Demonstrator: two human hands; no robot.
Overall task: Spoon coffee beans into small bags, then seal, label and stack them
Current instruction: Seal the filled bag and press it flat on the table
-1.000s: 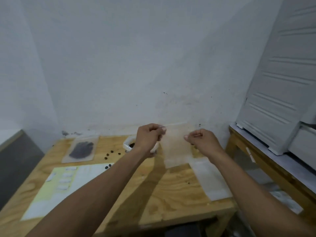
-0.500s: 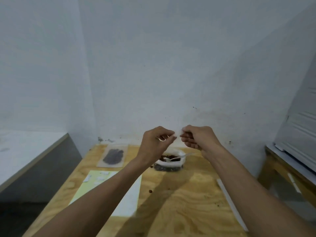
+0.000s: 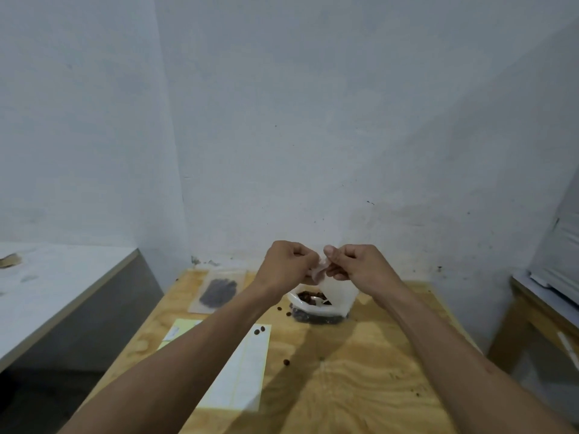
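A small clear empty bag (image 3: pixel 340 292) hangs in the air above the wooden table (image 3: pixel 360 380). My left hand (image 3: pixel 286 266) and my right hand (image 3: pixel 355 266) both pinch its top edge, fingertips close together. Behind and below the bag stands a large open bag of coffee beans (image 3: pixel 313 308) with a white spoon in it. A filled, flat bag of beans (image 3: pixel 219 291) lies at the table's far left. A label sheet (image 3: pixel 241 371) lies on the left half of the table, partly under my left forearm.
Loose beans (image 3: pixel 259 331) are scattered on the table around the label sheet and the open bag. A white counter (image 3: pixel 47 296) runs along the left. Another wooden table (image 3: pixel 545 314) with white panels stands at the right. A white wall closes the back.
The view has swung left and up. My hands have come together at the small bag's top edge, and the bag now hangs lower, in front of the open bean bag.
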